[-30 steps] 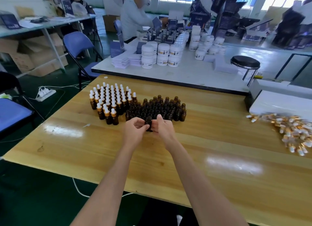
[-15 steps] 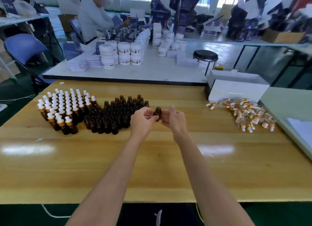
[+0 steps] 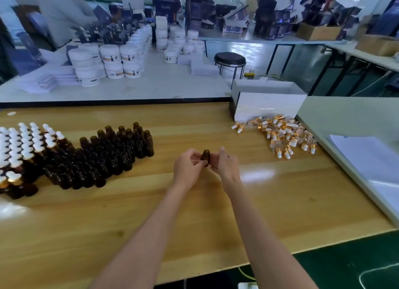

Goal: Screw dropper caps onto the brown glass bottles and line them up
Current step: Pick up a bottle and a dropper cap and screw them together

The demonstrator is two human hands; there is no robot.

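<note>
Workshop w/ a wooden desk (image 3: 280, 202) up front; behind it a white desk carrying stacked white jars (image 3: 108, 60), & a black stool (image 3: 230, 59) past its corner. Mid-desk, both hands meet on one brown bottle (image 3: 205, 157). The left hand (image 3: 187, 169) pinches its body w/ curled fingers. The right hand (image 3: 226, 168) pinches it from the other side, fingertips on the glass. Bottle is upright, neck open, held betw. the two hands; can't tell if its base touches the wood. To the left a tight block of uncapped bottles (image 3: 112, 155) stands on the desk. Right up against that block's left side are capped bottles (image 3: 26, 146) w/ white dropper tops, in rows. To the right, well apart from the hands, a loose pile of dropper caps (image 3: 282, 135) w/ gold collars & white bulbs lies in front of a white box (image 3: 267, 105). Far right: white sheets (image 3: 367, 159) on a grey surface.
</note>
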